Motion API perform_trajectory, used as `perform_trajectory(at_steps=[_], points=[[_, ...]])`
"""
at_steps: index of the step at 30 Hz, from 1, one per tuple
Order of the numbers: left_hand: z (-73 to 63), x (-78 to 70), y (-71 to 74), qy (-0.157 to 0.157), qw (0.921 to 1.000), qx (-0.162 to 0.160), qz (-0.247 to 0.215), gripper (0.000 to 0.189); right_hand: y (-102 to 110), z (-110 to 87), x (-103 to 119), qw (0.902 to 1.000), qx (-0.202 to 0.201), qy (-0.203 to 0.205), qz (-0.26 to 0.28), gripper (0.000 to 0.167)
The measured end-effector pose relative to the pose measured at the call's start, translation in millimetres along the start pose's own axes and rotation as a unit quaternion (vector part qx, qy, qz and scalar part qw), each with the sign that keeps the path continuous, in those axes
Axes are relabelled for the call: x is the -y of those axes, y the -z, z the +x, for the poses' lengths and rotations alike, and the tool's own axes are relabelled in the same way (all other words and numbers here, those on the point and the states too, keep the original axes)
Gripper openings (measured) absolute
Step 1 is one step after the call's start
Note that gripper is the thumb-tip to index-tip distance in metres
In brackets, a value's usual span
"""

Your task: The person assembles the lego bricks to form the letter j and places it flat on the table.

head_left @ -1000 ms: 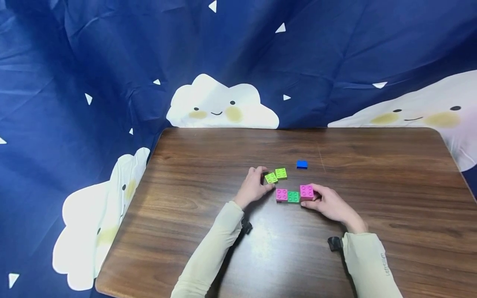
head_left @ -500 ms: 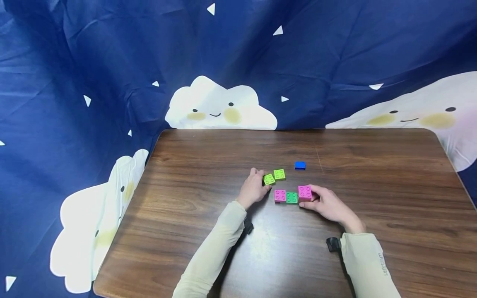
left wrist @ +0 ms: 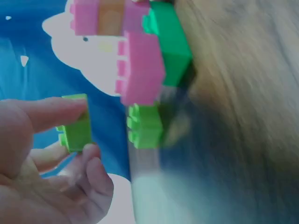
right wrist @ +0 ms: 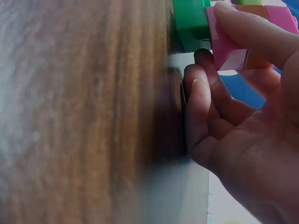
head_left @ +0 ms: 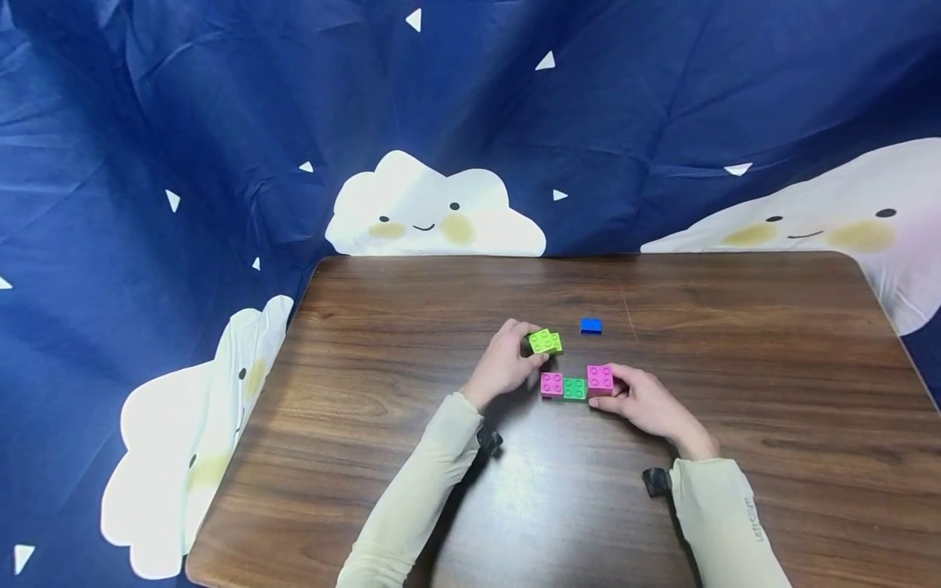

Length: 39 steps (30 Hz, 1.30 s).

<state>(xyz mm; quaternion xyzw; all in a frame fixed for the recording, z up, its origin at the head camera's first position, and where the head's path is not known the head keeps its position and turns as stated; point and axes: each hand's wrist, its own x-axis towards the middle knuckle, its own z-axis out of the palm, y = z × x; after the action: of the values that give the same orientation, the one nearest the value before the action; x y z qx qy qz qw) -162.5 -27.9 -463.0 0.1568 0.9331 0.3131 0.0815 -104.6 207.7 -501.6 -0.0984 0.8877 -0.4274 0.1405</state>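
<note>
My left hand (head_left: pixel 503 363) pinches a lime toy brick (left wrist: pixel 77 133) between thumb and fingers. It is held up off the table, and in the head view it overlaps a second lime brick (left wrist: pixel 147 126) standing on the tabletop. Just in front of these, a long green brick (head_left: pixel 575 388) carries a pink brick (head_left: pixel 552 384) at its left end. On its right end rises a taller stack (head_left: pixel 599 377) of pink with an orange layer (left wrist: pixel 110 17) in the middle. My right hand (head_left: pixel 650 400) grips this stack, thumb on the near side.
A blue brick (head_left: pixel 591 326) lies behind the green brick, toward the back of the brown wooden table (head_left: pixel 382 327). A dark blue curtain (head_left: pixel 243 98) with white clouds hangs behind the table and along its left side.
My left hand has picked up the left lime brick and moved it right, up to the other lime brick. The right hand keeps its hold on the pink stack.
</note>
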Motion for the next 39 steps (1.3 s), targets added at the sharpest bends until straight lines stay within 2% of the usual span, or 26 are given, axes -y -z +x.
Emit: perform_trajectory(at_steps=[7,13,17,20,26,39], points=[[-3.6,-16.3,1.6,-0.074,0.9959,-0.008,-0.052,0.043,0,1.5,-1,0.9999,-0.007,0.009,-0.002,0.027],[-7.6,-23.6,-2.4,-0.121,0.9887,-0.02,-0.087,0.043,0,1.9,-2,1.0,0.0,0.002,-0.001,0.03],[-10.8,-28.2,-6.2,-0.151,0.9842,-0.013,-0.092,0.042,0,1.5,-2,1.0,0.0,0.001,0.001,0.034],[-13.4,-32.2,-9.5,-0.172,0.9819,0.003,-0.08,0.042,-1,1.0,-2,1.0,-0.007,0.005,0.004,0.034],[-18.3,-38.8,-16.5,-0.182,0.9819,0.038,-0.037,0.044,-3,1.1,-1,0.9993,-0.022,0.031,0.006,0.025],[-18.5,-41.7,-23.6,-0.197,0.9795,0.04,-0.002,0.044,-2,0.2,0,0.9997,-0.016,0.018,0.005,0.028]])
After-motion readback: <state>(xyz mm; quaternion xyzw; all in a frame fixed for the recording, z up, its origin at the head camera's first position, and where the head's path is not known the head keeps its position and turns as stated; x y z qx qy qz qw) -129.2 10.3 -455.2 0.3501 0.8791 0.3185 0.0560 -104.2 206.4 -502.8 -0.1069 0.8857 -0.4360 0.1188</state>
